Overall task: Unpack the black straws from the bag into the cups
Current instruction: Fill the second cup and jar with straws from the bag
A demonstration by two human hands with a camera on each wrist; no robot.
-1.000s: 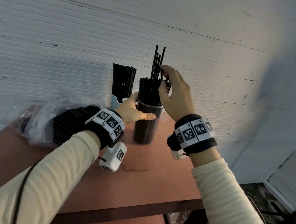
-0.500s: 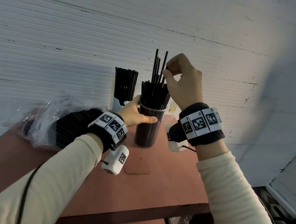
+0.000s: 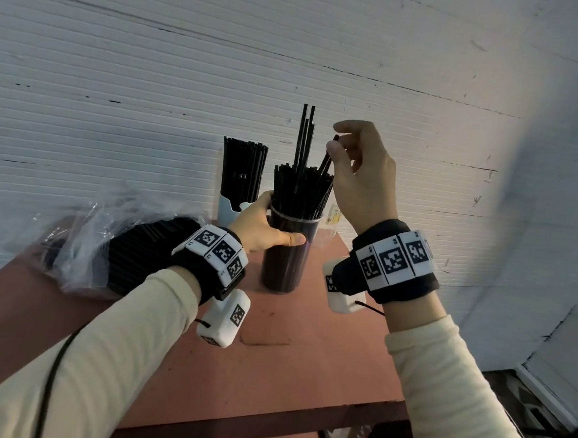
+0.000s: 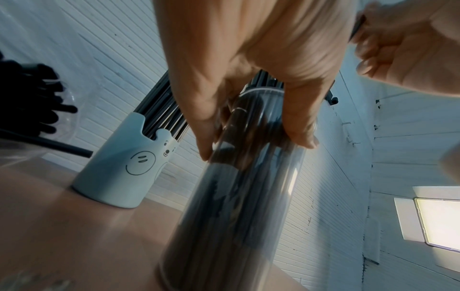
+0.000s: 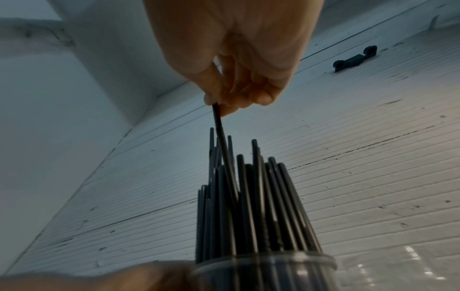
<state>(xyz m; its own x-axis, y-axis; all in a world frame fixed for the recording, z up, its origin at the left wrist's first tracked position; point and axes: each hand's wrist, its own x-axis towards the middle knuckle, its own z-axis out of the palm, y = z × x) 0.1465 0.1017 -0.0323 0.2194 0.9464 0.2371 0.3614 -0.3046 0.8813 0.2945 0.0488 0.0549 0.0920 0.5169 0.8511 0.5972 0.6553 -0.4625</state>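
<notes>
A clear plastic cup point(image 3: 286, 263) packed with black straws point(image 3: 300, 188) stands on the reddish table point(image 3: 270, 364). My left hand point(image 3: 263, 227) grips the cup just below its rim; in the left wrist view the fingers point(image 4: 298, 126) wrap round the cup point(image 4: 236, 206). My right hand point(image 3: 356, 168) is above the cup's right side and pinches the top of one black straw point(image 3: 326, 160) between thumb and forefinger; the right wrist view shows the same pinched straw point(image 5: 221, 133) leaning into the bundle. A clear bag point(image 3: 84, 238) with black straws point(image 3: 142, 246) lies at the left.
Behind the clear cup stands a pale blue cup point(image 3: 228, 209) with a drawn face point(image 4: 127, 167), full of black straws. A white ribbed wall point(image 3: 119, 87) runs close behind the table. The table's front edge point(image 3: 266, 422) is near me, with floor at the right.
My right hand has risen from the bundle's side to above the cup and now pinches a single straw by its top. The left hand has stayed on the cup.
</notes>
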